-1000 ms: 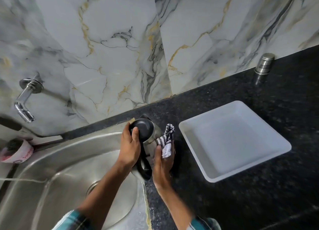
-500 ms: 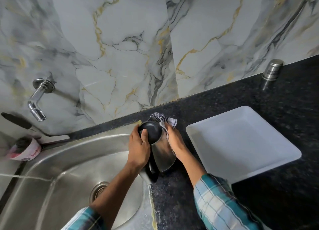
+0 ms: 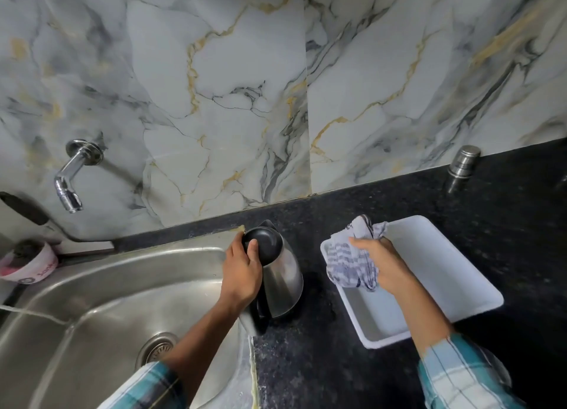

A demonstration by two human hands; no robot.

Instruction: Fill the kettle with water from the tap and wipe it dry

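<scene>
Kettle (image 3: 280,278) stands on the dark worktop (image 3: 322,362) just right of the sink (image 3: 92,301), left hand (image 3: 241,273) fingers curled over its black lid to steady it, right hand (image 3: 379,261) fingers bunched around the checked cloth (image 3: 348,264) over the white tray (image 3: 445,273), probably regripping between wipes.

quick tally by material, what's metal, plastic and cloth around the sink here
metal: 4 – kettle, tap, sink, small steel container
plastic: 2 – white tray, pink tub
cloth: 1 – checked cloth in the right hand
total: 7
</scene>
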